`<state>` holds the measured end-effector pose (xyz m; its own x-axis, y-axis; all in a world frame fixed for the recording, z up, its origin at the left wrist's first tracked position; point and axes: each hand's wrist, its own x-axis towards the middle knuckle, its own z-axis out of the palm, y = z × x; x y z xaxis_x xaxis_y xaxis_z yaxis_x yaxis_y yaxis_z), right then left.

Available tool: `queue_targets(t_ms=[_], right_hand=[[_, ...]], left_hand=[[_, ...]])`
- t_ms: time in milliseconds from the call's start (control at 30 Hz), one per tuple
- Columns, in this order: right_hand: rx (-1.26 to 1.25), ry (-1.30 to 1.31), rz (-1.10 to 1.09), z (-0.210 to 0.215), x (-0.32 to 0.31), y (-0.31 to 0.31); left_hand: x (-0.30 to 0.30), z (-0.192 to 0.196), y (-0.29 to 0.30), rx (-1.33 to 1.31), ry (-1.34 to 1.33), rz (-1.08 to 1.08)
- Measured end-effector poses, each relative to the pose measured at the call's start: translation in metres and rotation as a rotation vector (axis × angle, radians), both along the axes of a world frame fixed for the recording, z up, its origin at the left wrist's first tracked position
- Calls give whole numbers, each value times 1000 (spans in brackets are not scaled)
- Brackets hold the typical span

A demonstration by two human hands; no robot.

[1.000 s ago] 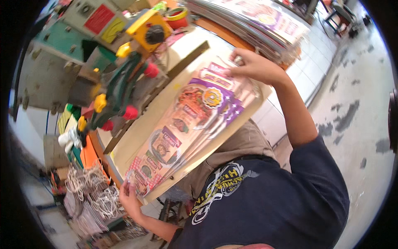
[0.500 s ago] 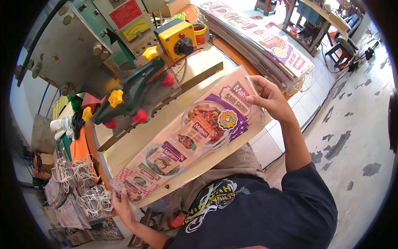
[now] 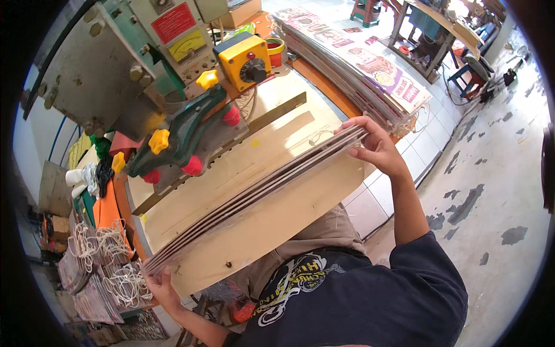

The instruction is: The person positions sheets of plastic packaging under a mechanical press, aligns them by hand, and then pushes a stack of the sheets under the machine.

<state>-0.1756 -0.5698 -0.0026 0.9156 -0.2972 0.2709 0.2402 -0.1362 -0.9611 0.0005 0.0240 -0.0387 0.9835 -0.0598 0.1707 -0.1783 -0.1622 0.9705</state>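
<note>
We tipped the sheets [image 3: 260, 188] edge-up, baring their layers. Our right hand [image 3: 378, 151] and, apparently, left hand [image 3: 165, 292] pinched opposite ends

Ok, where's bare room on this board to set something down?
The board looks mostly bare in two strips: between the sheets and the metal bar, and between the sheets and its near edge, but for a dark speck. It's crowded beyond the bar around the red knobs.

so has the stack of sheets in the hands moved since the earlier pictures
Yes: the stack has tipped edge-on and away from the metal bar, baring more tabletop between them.
</note>
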Motion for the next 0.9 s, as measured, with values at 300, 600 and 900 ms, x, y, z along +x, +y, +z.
queue_targets(t_ms=[300,600,900], right_hand=[[114,2,142,-12,13,11],[-13,-33,-58,-30,20,17],[-28,15,37,-11,12,25]], left_hand=[[6,-41,-6,-46,-84,-26],[22,-74,7,-251,-64,144],[1,1,-42,-240,-158,-120]])
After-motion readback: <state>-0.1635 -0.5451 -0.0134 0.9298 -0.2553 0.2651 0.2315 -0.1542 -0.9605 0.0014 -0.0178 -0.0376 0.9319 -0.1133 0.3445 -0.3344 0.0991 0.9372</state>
